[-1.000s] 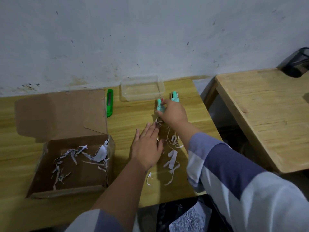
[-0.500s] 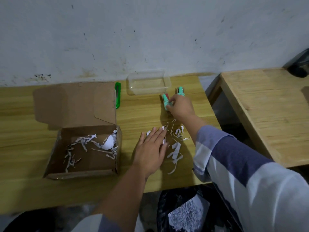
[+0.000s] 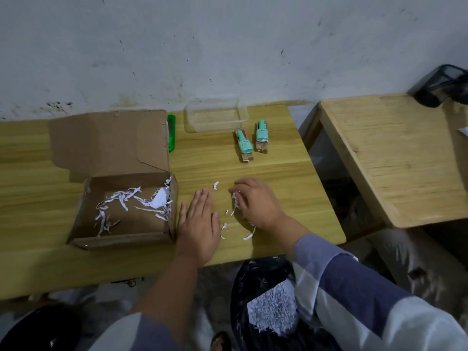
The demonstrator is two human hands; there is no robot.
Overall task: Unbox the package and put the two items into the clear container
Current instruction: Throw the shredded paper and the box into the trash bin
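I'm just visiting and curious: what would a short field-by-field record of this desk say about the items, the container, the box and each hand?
items: two small teal bottles, left one and right one, lying side by side on the light wooden table
container: clear plastic container, holding nothing visible, just behind the bottles
box: open brown cardboard box, white paper shreds inside
cutter: green utility knife beside the box flap
left hand: left hand flat on the table
right hand: right hand curled over loose white paper shreds
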